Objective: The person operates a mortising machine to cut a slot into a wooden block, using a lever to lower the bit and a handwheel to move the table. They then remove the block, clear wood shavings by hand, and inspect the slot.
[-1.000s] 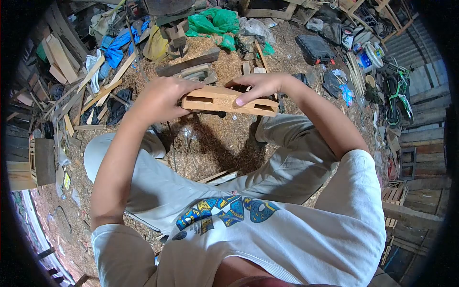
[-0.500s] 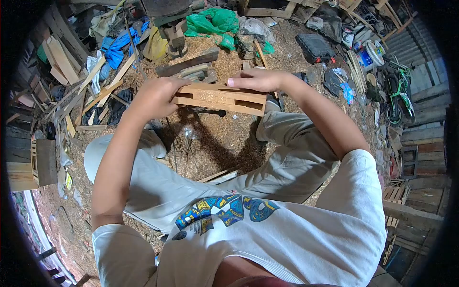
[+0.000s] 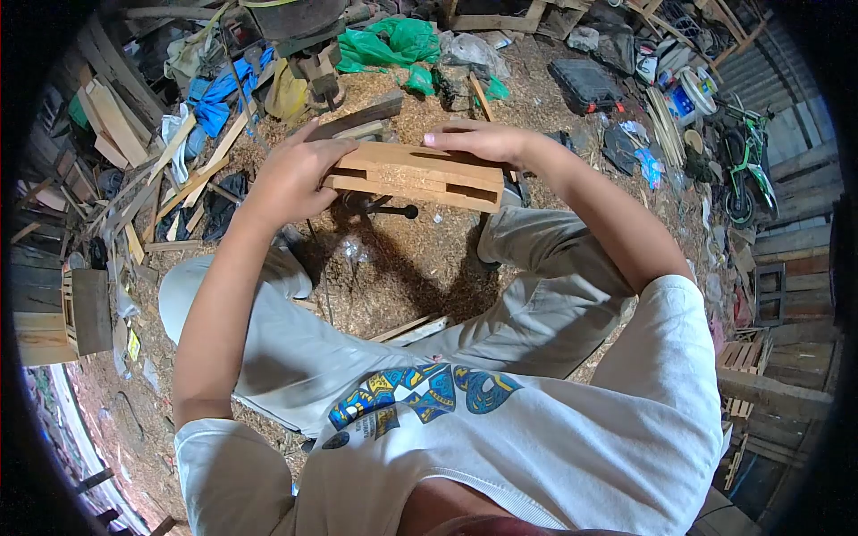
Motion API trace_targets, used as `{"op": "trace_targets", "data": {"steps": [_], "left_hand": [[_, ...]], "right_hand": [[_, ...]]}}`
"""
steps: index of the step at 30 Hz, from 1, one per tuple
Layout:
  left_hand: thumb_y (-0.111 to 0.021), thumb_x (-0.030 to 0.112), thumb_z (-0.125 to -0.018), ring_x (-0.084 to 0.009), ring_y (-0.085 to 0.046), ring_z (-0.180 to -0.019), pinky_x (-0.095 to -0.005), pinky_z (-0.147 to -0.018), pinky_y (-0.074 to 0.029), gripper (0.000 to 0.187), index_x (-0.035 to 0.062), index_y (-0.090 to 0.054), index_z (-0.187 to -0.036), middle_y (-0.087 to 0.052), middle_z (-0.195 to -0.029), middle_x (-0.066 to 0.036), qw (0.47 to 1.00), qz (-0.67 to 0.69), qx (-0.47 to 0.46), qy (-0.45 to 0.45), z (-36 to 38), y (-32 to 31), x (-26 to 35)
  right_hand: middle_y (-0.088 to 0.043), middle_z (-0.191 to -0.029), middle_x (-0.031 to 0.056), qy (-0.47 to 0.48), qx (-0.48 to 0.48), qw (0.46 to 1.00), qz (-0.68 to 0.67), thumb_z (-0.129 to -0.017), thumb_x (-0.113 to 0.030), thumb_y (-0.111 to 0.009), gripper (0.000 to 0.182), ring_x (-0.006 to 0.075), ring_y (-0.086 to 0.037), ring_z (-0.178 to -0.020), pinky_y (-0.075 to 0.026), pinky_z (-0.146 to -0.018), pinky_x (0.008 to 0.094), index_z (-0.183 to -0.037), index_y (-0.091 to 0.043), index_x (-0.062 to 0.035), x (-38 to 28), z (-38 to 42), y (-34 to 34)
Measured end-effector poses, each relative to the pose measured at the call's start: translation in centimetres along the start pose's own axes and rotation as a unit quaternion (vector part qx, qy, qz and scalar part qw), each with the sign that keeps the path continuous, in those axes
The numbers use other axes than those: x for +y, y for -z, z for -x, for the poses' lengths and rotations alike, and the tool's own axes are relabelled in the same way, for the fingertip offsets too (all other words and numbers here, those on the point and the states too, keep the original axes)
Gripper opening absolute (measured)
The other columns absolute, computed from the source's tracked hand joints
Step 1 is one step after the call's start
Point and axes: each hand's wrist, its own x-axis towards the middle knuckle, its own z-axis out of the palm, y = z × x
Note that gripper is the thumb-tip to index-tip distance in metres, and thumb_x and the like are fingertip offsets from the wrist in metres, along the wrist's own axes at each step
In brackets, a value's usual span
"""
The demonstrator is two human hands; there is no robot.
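Observation:
Both hands hold a light-brown wooden block with rectangular slots along the side facing me. It looks built from flat wood pieces and sits raised in front of my knees, its right end a little lower. My left hand is closed around the left end, thumb on the near side. Over the far right edge lies my right hand, bent around the block with its thumb tip on top; its other fingers are partly hidden. A dark rod with a round knob shows below the block.
Sawdust covers the ground between my legs. Dark boards lie just beyond the block. Scrap wood is piled at left, with a green plastic bag and black case farther off. A green bicycle stands right.
The block has tipped slightly, showing more of its upper face. Both hands keep their hold, and the left has shifted a little. The camera view has moved slightly.

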Motion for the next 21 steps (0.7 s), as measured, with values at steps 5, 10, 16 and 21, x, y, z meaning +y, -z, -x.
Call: {"op": "trace_targets", "data": {"steps": [5, 10, 16, 21], "left_hand": [[-0.073, 0.005, -0.072, -0.0318, -0.070, -0.120, -0.0589, -0.128, -0.034, 0.067, 0.0084, -0.066, -0.139, -0.074, -0.130, -0.014, 0.999, -0.012, -0.034, 0.013, -0.4, -0.2, 0.2], [-0.080, 0.010, -0.073, -0.0297, -0.065, -0.132, -0.0599, -0.129, -0.032, 0.078, 0.0102, -0.060, -0.148, -0.068, -0.144, -0.011, 0.998, -0.019, -0.053, 0.014, -0.6, -0.7, -0.3], [-0.089, 0.012, -0.071, -0.0313, -0.054, -0.146, -0.0604, -0.127, -0.033, 0.093, 0.0137, -0.052, -0.157, -0.057, -0.158, -0.011, 0.998, 0.002, -0.053, 0.041, -0.9, 0.1, 0.8], [-0.090, 0.016, -0.075, -0.0328, -0.053, -0.146, -0.0582, -0.128, -0.033, 0.093, 0.0142, -0.051, -0.158, -0.056, -0.159, -0.011, 0.995, 0.027, -0.068, 0.066, -1.0, 1.5, 0.7]], "right_hand": [[-0.061, -0.124, 0.0065, -0.002, -0.078, 0.994, -0.079, -0.097, -0.062, -0.071, 0.058, 0.0220, -0.060, -0.118, -0.049, -0.100, 0.0386, -0.131, -0.063, -0.0156, 0.4, -0.4, 0.1], [-0.057, -0.131, 0.0077, -0.038, -0.076, 0.992, -0.092, -0.095, -0.059, -0.076, 0.061, 0.0233, -0.057, -0.123, -0.048, -0.100, 0.0406, -0.135, -0.059, -0.0166, 0.5, -0.5, 0.2], [-0.061, -0.134, 0.0126, 0.026, 0.019, 0.999, -0.036, -0.089, -0.051, -0.087, 0.070, 0.0256, -0.057, -0.127, -0.047, -0.107, 0.0405, -0.139, -0.057, -0.0116, 1.5, -1.5, -0.4], [-0.068, -0.130, 0.0247, 0.098, 0.134, 0.972, 0.166, -0.081, -0.049, -0.090, 0.080, 0.0403, -0.065, -0.123, -0.053, -0.102, 0.0476, -0.139, -0.061, -0.0013, 3.1, -3.1, -0.8]]}}
